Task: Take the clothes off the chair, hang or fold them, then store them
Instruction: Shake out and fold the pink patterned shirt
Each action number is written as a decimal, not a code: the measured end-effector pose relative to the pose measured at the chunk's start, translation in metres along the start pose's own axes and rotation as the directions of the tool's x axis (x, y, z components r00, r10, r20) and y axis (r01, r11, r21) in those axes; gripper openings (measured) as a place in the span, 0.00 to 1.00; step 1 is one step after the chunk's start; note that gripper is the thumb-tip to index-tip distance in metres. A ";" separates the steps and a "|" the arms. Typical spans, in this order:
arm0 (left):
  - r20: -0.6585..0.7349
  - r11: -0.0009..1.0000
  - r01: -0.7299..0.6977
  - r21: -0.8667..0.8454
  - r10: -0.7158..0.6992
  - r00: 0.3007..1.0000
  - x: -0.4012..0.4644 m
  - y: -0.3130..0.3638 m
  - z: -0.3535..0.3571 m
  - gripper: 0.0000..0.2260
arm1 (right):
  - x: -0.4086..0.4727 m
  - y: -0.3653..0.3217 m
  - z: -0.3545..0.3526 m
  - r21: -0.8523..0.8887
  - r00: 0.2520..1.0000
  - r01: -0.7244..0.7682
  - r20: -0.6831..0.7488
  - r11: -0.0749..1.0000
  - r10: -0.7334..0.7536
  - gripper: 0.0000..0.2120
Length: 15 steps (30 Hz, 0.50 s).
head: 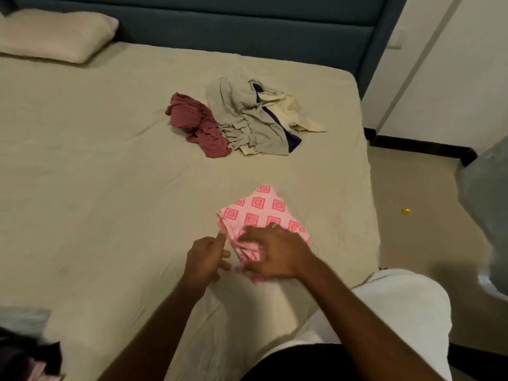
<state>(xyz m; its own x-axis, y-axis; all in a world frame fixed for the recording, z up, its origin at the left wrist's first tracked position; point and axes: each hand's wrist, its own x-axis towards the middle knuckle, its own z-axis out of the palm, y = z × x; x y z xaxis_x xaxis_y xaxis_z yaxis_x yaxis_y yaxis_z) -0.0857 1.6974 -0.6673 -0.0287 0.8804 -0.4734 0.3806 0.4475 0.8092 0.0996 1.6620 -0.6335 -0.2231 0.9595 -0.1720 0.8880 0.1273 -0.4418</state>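
Beige bed (110, 160), pillow (55, 34), crumpled clothes (242, 119), folded pink cloth (261, 213)

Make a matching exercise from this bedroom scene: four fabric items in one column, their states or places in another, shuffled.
Items:
1. pink diamond-patterned cloth
2. crumpled maroon garment
3. grey garment with navy trim
4. beige pillow

States or places:
A. heaped unfolded over cream fabric
B. by the headboard, far left
C. folded, under the hands
D. bunched left of the grey heap

Pairs: 1-C, 2-D, 3-A, 4-B

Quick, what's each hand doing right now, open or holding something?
Left hand: thumb touches the folded pink cloth, fingers curled; a grip cannot be told.
Right hand: open, fingers resting on the cloth.
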 end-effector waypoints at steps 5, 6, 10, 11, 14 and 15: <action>0.198 0.987 0.139 -0.077 -0.122 0.973 0.009 0.016 0.005 0.26 | 0.003 0.033 -0.026 0.369 0.891 -0.127 -0.365 0.921 0.269 0.15; 0.208 0.986 0.148 -0.076 -0.129 0.969 0.009 0.017 0.007 0.26 | 0.005 0.043 -0.028 0.411 0.841 -0.150 -0.426 0.899 0.335 0.10; 0.204 0.983 0.156 -0.096 -0.134 0.970 0.011 0.018 0.011 0.26 | 0.012 0.080 -0.028 0.533 0.751 -0.404 -0.272 0.744 0.602 0.10; 0.209 0.983 0.158 -0.094 -0.136 0.969 0.011 0.017 0.012 0.26 | 0.013 0.084 -0.025 0.547 0.759 -0.453 -0.177 0.703 0.627 0.13; 0.206 0.984 0.163 -0.072 -0.145 0.968 0.010 0.018 0.015 0.24 | 0.018 0.092 -0.016 0.569 0.774 -0.494 -0.057 0.658 0.631 0.21; 0.202 0.984 0.166 -0.066 -0.150 0.968 0.009 0.019 0.017 0.24 | 0.019 0.092 -0.015 0.590 0.779 -0.487 -0.040 0.644 0.626 0.23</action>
<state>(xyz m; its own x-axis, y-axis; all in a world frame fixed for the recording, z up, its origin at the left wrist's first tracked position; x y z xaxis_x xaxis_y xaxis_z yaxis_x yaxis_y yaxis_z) -0.0635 1.7111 -0.6623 0.1024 0.7534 -0.6496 0.3084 0.5968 0.7408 0.1833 1.6958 -0.6644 0.3985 0.8369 -0.3752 0.4431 -0.5339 -0.7201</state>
